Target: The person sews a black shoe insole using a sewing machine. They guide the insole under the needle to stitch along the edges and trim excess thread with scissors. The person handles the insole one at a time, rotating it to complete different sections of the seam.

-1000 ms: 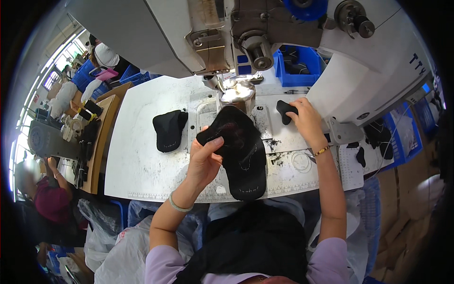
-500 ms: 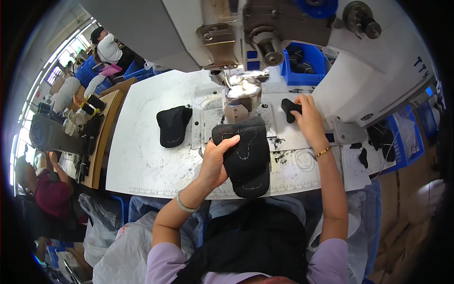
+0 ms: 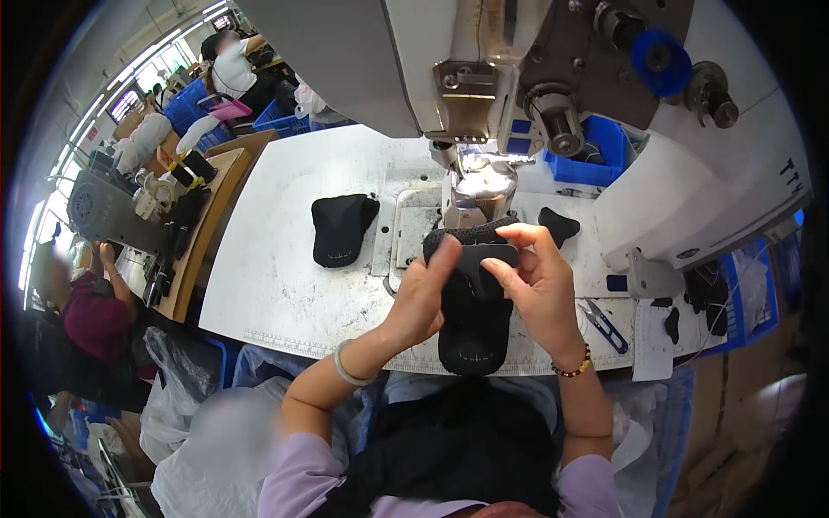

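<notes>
In the head view, both hands are up close together over the white tabletop. The left hand is clamped on the long, round-ended black fabric piece, thumb in front along its left edge, and the piece hangs down between the hands with pale dashes near its lower end. And here's the right hand, thumb and fingers pinched together on a small, flat, smooth black piece, held right over the upper part of the long one!

Just beyond both hands stands the shiny metal sewing post, brightly lit, under the big white sewing machine. Out to the left of the left hand lies a second black fabric piece, flat, its own pale dashes toward the near edge. Past the right hand, a little lobed black piece; to its right, the blue-handled metal snips lie open. Farther beyond the right hand sits a blue plastic bin.
</notes>
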The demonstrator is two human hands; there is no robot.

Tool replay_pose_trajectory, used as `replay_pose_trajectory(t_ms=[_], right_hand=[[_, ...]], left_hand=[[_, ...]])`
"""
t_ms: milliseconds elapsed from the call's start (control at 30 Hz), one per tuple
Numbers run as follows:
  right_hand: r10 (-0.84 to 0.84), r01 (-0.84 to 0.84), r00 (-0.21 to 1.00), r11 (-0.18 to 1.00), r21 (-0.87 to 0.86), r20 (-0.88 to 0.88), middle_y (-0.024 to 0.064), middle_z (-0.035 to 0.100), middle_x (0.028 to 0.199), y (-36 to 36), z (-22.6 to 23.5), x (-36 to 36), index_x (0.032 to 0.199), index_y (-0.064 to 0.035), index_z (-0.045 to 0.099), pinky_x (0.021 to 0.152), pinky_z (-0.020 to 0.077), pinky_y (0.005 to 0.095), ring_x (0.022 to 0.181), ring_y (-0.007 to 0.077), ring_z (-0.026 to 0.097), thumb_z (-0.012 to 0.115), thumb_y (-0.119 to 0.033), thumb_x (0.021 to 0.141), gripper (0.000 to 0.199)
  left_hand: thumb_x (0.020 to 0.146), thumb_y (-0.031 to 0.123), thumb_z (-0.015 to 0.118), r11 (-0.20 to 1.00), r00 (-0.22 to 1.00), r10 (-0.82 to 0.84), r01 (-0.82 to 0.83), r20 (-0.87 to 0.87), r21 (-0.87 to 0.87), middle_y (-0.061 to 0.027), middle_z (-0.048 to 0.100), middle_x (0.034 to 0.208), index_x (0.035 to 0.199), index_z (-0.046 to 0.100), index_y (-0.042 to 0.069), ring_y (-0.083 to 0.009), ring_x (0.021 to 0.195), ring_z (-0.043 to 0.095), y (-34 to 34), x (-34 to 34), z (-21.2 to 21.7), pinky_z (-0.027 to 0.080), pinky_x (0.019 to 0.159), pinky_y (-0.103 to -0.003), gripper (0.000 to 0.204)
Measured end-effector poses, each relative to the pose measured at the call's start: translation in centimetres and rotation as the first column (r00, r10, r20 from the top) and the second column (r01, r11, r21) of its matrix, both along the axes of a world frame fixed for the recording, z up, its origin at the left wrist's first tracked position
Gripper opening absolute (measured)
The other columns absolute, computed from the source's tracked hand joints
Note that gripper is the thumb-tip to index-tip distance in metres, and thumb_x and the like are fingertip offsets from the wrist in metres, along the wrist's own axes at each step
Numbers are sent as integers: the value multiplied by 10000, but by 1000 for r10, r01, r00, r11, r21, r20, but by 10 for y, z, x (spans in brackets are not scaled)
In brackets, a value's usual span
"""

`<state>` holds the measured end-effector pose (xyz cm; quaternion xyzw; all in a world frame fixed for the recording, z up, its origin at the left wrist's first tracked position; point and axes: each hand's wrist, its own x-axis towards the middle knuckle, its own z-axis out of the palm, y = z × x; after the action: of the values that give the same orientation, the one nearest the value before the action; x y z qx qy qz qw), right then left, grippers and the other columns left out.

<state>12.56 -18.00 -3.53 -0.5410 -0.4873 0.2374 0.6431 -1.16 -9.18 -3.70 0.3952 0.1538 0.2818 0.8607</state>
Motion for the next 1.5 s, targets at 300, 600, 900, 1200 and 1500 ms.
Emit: replay_pose_trajectory(t_ms=[300, 600, 900, 1200, 1500], right_hand=[[-15, 24, 984, 999, 48, -177, 25, 525, 826, 9, 2, -14, 1085, -43, 433, 494, 453, 174, 612, 43, 548, 641, -2, 850, 317], [-40, 48, 991, 997, 60, -126, 22, 510, 804, 15, -1, -14, 1049, -43, 431, 480, 419, 169, 592, 29, 512, 667, -13, 837, 318], [-44, 58, 984, 995, 79, -174, 16, 518, 794, 21, -7, -18, 1015, -41, 425, 484, 409, 166, 596, 23, 503, 667, -18, 838, 301], [-141, 135, 989, 983, 123, 42, 13, 516, 782, 18, -9, -15, 1072, -56, 444, 494, 404, 175, 602, 24, 501, 673, -24, 833, 333], [-620, -82, 211, 759, 646, 756, -10, 471, 922, 6, -31, 20, 939, -259, 712, 516, 358, 239, 709, 133, 469, 760, -89, 634, 352]], left_hand=[[930, 244, 586, 916, 986, 107, -49, -125, 398, 3, 610, 827, 1011, 603, 36, -51, 727, 561, 7, -5, -8, 452, 600, -207, 224], [939, 253, 570, 913, 988, 73, -11, -137, 409, -22, 626, 897, 1076, 587, 21, -62, 772, 572, 14, -9, -8, 473, 636, -214, 269], [946, 250, 557, 880, 981, 117, -30, -156, 474, -7, 626, 897, 1090, 608, 16, -57, 776, 561, 16, -10, -9, 469, 655, -206, 280], [938, 220, 569, 892, 979, 144, -65, -143, 448, -27, 647, 900, 1086, 614, 1, -67, 769, 588, 19, -12, -7, 490, 652, -211, 268], [924, 138, 574, 972, 985, 174, -172, 0, 161, -67, 648, 953, 1063, 605, -25, -112, 834, 618, 4, -4, 10, 515, 730, -249, 217]])
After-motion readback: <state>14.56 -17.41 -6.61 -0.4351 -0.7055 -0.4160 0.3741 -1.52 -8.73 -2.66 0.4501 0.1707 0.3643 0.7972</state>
